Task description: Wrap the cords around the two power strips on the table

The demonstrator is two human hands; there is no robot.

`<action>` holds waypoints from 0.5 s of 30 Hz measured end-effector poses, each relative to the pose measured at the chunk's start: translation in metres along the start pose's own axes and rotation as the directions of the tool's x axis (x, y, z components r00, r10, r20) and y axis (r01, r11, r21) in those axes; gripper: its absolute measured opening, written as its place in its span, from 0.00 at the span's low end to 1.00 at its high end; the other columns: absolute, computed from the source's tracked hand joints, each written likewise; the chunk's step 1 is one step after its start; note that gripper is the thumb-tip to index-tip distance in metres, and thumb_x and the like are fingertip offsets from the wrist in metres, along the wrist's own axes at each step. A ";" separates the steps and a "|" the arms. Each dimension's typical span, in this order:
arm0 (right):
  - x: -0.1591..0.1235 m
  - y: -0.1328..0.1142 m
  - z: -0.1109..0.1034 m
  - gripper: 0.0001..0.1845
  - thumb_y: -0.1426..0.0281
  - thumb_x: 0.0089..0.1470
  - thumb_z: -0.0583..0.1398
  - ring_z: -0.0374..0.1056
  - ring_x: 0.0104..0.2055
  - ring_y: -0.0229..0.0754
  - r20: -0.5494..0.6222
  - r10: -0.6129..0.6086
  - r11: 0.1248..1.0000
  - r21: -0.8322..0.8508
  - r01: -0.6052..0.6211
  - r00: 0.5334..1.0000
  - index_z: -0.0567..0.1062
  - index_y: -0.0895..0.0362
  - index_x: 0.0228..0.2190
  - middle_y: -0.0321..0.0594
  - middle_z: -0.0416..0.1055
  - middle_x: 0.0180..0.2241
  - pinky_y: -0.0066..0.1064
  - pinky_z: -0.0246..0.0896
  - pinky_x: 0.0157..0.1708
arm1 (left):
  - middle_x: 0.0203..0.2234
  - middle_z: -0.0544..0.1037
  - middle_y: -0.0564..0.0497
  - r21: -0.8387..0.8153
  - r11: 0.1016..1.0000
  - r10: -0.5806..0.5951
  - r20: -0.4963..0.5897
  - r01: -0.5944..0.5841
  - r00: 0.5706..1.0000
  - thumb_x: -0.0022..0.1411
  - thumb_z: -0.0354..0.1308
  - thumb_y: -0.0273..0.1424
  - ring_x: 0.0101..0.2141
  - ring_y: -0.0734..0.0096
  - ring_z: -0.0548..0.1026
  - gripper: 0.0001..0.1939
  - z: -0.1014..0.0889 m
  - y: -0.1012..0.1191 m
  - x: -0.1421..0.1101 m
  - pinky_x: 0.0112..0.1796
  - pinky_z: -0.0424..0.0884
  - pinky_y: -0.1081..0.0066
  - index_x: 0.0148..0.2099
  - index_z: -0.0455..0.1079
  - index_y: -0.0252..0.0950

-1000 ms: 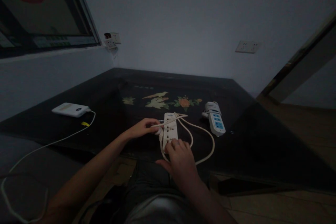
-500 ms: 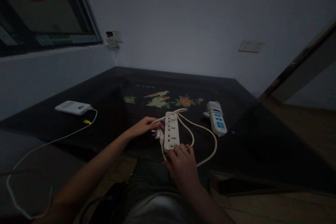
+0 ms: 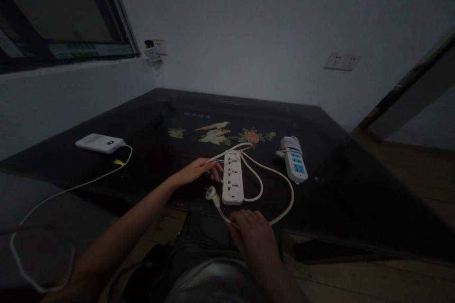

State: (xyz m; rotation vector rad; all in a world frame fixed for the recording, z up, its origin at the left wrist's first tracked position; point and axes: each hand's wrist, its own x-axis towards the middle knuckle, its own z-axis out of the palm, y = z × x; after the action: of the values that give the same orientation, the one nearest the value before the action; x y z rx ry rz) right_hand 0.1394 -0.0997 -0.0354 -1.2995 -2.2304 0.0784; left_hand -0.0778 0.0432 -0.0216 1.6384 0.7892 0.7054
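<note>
A white power strip (image 3: 232,180) lies on the dark table, its sockets facing up. Its cream cord (image 3: 292,194) loops around the far end and out to the right. My left hand (image 3: 201,170) is beside the strip's left edge, fingers loosely curled where a loop of the cord passes into them. Just below those fingers the cord's plug (image 3: 211,193) rests with its prongs pointing left. My right hand (image 3: 252,229) is closed on the cord close to the table's front edge, below the strip; its fingertips are mostly hidden.
A second power strip with blue sockets (image 3: 295,165) lies to the right, its cord wrapped around it. On the left is a white power bank (image 3: 99,143) with a white cable (image 3: 67,192) hanging off the table. Wall outlets (image 3: 342,61) are behind the table (image 3: 355,199).
My right hand has left the near end of the power strip and moved down onto the cord. The plug has dropped slightly, away from my left fingers.
</note>
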 end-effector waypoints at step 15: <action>0.011 0.032 -0.098 0.05 0.68 0.56 0.58 0.65 0.23 0.33 -0.315 0.314 0.884 0.441 -0.155 0.896 0.73 0.54 0.31 0.34 0.71 0.26 0.21 0.58 0.20 | 0.51 0.72 0.44 0.387 0.914 0.267 -0.358 -0.118 0.895 0.57 0.61 0.35 0.52 0.60 0.68 0.21 0.004 0.039 -0.032 0.54 0.61 0.60 0.53 0.67 0.37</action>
State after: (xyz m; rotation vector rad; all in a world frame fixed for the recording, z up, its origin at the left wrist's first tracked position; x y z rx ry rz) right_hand 0.2081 -0.0953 0.0420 -1.2265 -1.6102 0.3369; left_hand -0.0883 0.0097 0.0146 1.9490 1.1083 1.1235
